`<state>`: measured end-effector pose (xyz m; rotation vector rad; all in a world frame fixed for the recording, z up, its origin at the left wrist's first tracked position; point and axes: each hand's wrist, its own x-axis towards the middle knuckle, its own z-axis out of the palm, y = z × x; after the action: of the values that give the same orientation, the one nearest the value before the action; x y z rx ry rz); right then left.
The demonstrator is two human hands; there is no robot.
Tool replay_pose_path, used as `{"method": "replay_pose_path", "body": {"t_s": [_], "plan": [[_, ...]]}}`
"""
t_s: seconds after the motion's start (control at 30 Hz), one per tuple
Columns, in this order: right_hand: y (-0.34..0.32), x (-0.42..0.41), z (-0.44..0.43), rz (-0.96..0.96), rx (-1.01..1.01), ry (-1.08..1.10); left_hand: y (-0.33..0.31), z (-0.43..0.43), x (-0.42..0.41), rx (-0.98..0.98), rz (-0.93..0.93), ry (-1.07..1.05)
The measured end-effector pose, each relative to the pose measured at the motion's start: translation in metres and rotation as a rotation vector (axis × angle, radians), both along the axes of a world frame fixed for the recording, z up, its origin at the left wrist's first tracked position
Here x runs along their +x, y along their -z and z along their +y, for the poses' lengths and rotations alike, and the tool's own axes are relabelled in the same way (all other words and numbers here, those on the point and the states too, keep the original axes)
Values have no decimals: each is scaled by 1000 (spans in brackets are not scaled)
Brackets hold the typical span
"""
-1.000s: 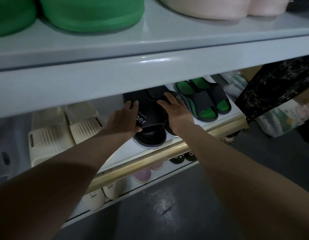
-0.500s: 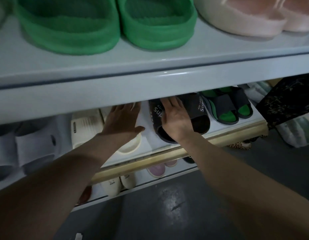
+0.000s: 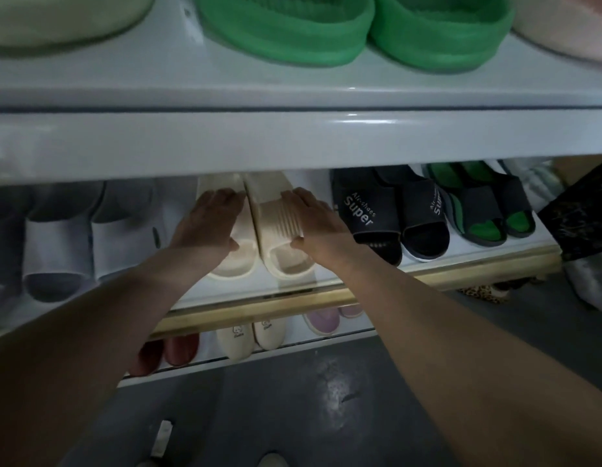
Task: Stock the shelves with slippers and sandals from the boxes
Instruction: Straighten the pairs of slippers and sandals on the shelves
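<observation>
A pair of cream slippers sits side by side on the middle shelf (image 3: 259, 308), toes toward me. My left hand (image 3: 208, 220) lies flat over the strap of the left cream slipper (image 3: 235, 264), thumb at its toe opening. On the ribbed strap of the right cream slipper (image 3: 279, 224) rests my right hand (image 3: 313, 220), fingers straight along its right side. Just to the right stands a black pair marked "Super" (image 3: 363, 210), with neither hand on it.
Green-and-black sandals (image 3: 478, 214) stand far right, white slippers (image 3: 56, 244) to the left. The upper shelf (image 3: 292, 136) overhangs close above my hands and carries green slippers (image 3: 286, 32). The bottom shelf holds small cream (image 3: 238, 342), pink (image 3: 323, 320) and red (image 3: 178, 348) pairs. A dark bag (image 3: 582, 217) hangs right.
Both hands left the black "Super" pair and moved left onto the cream pair. The black pair now stands beside the green-and-black sandals.
</observation>
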<state>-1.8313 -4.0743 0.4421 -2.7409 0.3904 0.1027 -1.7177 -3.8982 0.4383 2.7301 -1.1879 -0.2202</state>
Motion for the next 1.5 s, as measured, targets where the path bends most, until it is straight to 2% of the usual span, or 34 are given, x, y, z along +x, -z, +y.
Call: {"method": "replay_pose_path", "body": {"t_s": [0.4,0.6,0.73,0.83,0.97,1.1,1.23,1.4,1.5], "plan": [[3,2,7,40,-120,86,6,-2,3,-53,65,39],[1,-7,33,7,-179,143,7,34,-4,-93,-34,66],[6,0,76,-259,-175,141,4,72,-5,-136,-151,78],[1,12,111,-228,-120,119,1,106,-1,-134,-191,54],[0,29,154,-294,-61,32,0,155,18,-111,-252,9],[-4,47,190,-221,-38,-75,0,203,41,-90,-282,-57],[-3,69,216,-194,-91,-121,2,235,62,-16,-230,-81],[6,98,237,-180,-183,-116,5,239,79,1,-152,-112],[7,109,238,-53,-153,-129,7,236,83,21,-71,-139]]}}
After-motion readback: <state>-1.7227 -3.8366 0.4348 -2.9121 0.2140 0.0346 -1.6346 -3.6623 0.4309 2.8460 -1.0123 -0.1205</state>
